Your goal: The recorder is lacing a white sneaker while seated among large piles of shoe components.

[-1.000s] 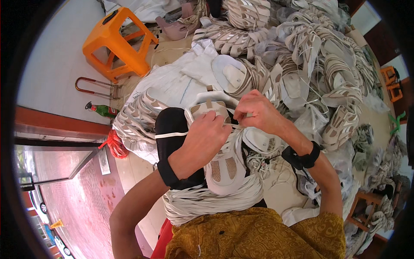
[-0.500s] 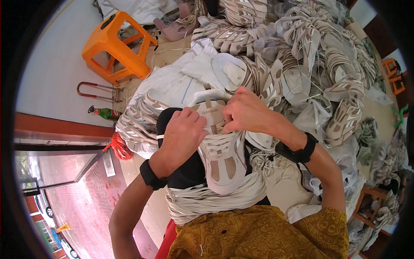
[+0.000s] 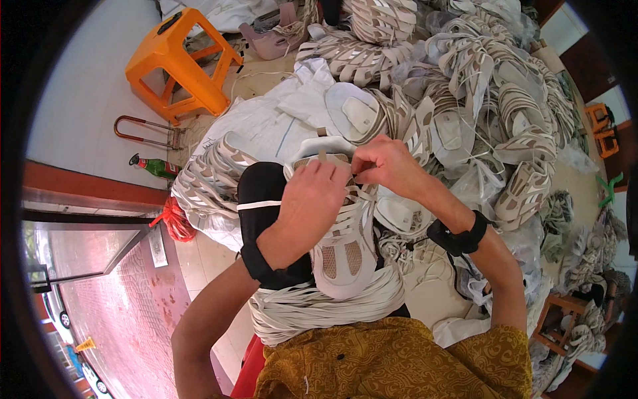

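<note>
A white and beige shoe upper (image 3: 342, 253) with a mesh toe lies on my lap over a black trouser leg. My left hand (image 3: 312, 199) presses down on its lace area, fingers curled on it. Beside it, my right hand (image 3: 385, 163) pinches a white lace at the upper's tongue end. Both wrists wear black bands. A bundle of white laces (image 3: 312, 309) lies across my lap under the upper.
A large heap of similar shoe uppers (image 3: 478, 86) fills the floor ahead and to the right. An orange plastic stool (image 3: 179, 63) stands at the upper left, a green bottle (image 3: 156, 166) by a red step. A small wooden stool (image 3: 561, 319) is at the right.
My left hand has moved up the shoe upper toward the tongue, next to my right hand. My right hand has stayed at the lace end.
</note>
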A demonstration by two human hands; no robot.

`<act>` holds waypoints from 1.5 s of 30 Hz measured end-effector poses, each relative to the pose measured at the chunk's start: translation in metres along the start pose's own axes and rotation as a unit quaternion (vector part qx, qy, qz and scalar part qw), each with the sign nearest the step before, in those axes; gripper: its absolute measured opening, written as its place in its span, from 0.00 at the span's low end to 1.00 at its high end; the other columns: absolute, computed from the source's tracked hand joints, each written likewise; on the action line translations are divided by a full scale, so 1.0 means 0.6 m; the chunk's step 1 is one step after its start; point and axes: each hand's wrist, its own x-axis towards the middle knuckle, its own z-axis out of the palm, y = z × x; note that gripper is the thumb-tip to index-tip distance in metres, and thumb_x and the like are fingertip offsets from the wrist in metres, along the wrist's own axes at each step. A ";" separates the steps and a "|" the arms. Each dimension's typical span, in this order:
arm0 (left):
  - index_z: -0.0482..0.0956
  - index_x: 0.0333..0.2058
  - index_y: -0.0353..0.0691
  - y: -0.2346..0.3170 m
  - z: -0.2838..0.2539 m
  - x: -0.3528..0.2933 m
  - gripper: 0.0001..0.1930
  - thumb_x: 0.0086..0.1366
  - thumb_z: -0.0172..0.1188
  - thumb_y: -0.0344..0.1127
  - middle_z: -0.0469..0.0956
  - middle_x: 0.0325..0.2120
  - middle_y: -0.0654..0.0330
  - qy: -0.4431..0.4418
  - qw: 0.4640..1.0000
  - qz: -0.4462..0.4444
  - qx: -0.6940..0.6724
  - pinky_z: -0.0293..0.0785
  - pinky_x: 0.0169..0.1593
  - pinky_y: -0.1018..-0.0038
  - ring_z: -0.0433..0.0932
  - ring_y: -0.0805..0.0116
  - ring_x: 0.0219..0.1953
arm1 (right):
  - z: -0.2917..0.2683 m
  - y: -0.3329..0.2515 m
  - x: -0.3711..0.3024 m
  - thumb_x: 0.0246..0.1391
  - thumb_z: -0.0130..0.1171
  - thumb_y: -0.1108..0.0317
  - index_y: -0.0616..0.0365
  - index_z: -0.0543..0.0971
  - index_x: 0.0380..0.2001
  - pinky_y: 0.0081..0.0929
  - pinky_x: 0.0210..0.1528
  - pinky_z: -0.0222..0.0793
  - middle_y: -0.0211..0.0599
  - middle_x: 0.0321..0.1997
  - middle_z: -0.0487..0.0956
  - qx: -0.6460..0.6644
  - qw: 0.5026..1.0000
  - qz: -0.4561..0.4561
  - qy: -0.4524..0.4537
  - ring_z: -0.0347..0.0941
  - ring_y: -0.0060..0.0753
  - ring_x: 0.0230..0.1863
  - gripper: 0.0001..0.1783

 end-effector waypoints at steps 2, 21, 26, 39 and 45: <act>0.73 0.26 0.39 -0.002 0.005 0.009 0.08 0.44 0.57 0.32 0.67 0.20 0.61 0.016 0.999 -0.039 -0.025 0.65 0.34 0.70 0.68 0.62 0.30 | 0.001 0.003 -0.002 0.32 0.59 0.75 0.59 0.75 0.22 0.22 0.36 0.64 0.31 0.20 0.74 0.045 0.999 0.004 0.006 0.69 0.27 0.27 0.08; 0.76 0.28 0.41 -0.013 0.016 0.032 0.08 0.45 0.56 0.28 0.70 0.26 0.59 -0.116 0.987 -0.020 -0.109 0.65 0.38 0.69 0.67 0.59 0.34 | 0.017 0.034 -0.010 0.33 0.57 0.80 0.62 0.71 0.28 0.16 0.31 0.64 0.26 0.22 0.72 0.263 0.958 -0.004 0.111 0.67 0.15 0.27 0.13; 0.76 0.23 0.42 -0.029 0.010 0.053 0.05 0.45 0.53 0.29 0.72 0.23 0.57 -0.201 0.967 -0.008 -0.154 0.66 0.35 0.63 0.72 0.58 0.32 | 0.015 0.034 -0.007 0.33 0.56 0.80 0.63 0.72 0.29 0.15 0.32 0.64 0.27 0.23 0.72 0.276 0.956 -0.016 0.096 0.67 0.16 0.28 0.13; 0.69 0.24 0.33 -0.062 -0.020 0.041 0.09 0.56 0.46 0.33 0.71 0.20 0.60 -0.059 0.745 -0.405 -0.526 0.69 0.24 0.81 0.71 0.73 0.20 | 0.008 0.012 -0.005 0.29 0.61 0.72 0.56 0.71 0.18 0.24 0.36 0.61 0.30 0.19 0.69 -0.002 0.971 -0.223 0.083 0.67 0.28 0.25 0.09; 0.68 0.25 0.32 -0.083 -0.040 0.060 0.11 0.59 0.42 0.35 0.70 0.21 0.56 0.016 0.667 -0.397 -0.630 0.70 0.25 0.78 0.72 0.71 0.22 | 0.033 -0.027 -0.006 0.25 0.60 0.71 0.56 0.69 0.14 0.27 0.34 0.60 0.28 0.17 0.68 -0.135 0.922 -0.335 0.138 0.66 0.33 0.26 0.09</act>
